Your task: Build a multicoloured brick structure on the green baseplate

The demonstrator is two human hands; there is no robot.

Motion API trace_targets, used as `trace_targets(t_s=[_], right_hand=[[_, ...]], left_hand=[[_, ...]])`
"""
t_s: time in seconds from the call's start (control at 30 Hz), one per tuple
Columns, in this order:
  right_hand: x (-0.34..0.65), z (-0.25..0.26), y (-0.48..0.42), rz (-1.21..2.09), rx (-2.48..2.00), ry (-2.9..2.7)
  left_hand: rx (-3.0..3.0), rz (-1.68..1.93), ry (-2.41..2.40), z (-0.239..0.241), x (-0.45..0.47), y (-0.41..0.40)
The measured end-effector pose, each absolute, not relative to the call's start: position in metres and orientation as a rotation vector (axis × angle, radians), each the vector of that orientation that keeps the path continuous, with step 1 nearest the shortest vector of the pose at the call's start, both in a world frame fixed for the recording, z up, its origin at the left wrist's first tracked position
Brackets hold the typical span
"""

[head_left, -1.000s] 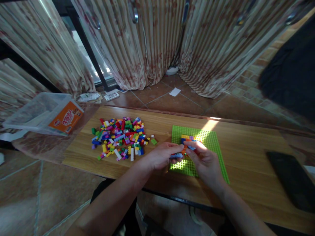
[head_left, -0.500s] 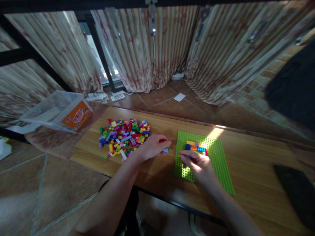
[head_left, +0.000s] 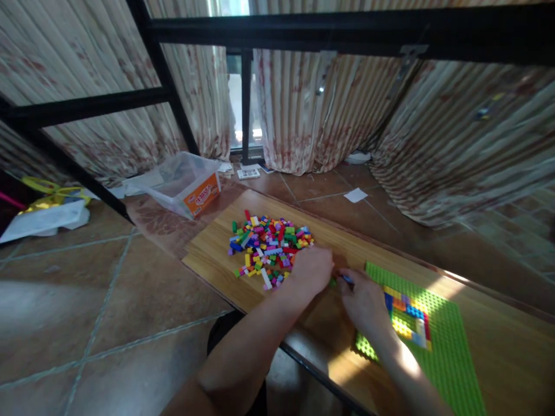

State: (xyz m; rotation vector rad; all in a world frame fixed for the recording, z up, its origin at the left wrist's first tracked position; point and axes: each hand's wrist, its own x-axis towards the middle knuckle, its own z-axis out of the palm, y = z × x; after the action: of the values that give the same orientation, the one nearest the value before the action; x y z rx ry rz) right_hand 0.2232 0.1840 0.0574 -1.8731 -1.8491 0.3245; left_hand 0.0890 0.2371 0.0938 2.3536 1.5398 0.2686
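Note:
A heap of small coloured bricks (head_left: 269,245) lies on the wooden table (head_left: 217,266). My left hand (head_left: 313,269) rests curled at the heap's right edge, its fingertips hidden. Just right of it, my right hand (head_left: 364,299) pinches a small blue brick (head_left: 347,279) above the table, beside the left edge of the green baseplate (head_left: 451,358). A flat patch of yellow, blue, orange and red bricks (head_left: 410,318) is fixed on the baseplate, right of my right hand.
A clear plastic box with an orange label (head_left: 186,185) lies on its side past the table's left end. Striped curtains (head_left: 303,115) and a black metal frame (head_left: 347,32) stand behind. Papers (head_left: 355,195) lie on the tiled floor.
The view swung left and up. My right hand left the baseplate and moved left toward my left hand, now with a blue brick in its fingertips. My left hand stays by the heap.

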Motion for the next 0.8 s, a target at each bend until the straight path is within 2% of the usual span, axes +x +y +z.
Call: trace_targets(t_s=[0.17, 0.43, 0.8], right_hand=[[0.224, 0.051, 0.184, 0.346, -1.871, -1.892], [0.224, 0.052, 0.183, 0.653, -1.796, -1.771], [0.222, 0.041, 0.166, 0.476, -1.895, -1.518]], left_hand=[[2.321, 0.155, 1.58, 0.099, 0.095, 0.234], [2.35, 0.164, 1.598, 0.101, 0.088, 0.234], [2.336, 0.383, 1.601, 0.102, 0.079, 0.238]])
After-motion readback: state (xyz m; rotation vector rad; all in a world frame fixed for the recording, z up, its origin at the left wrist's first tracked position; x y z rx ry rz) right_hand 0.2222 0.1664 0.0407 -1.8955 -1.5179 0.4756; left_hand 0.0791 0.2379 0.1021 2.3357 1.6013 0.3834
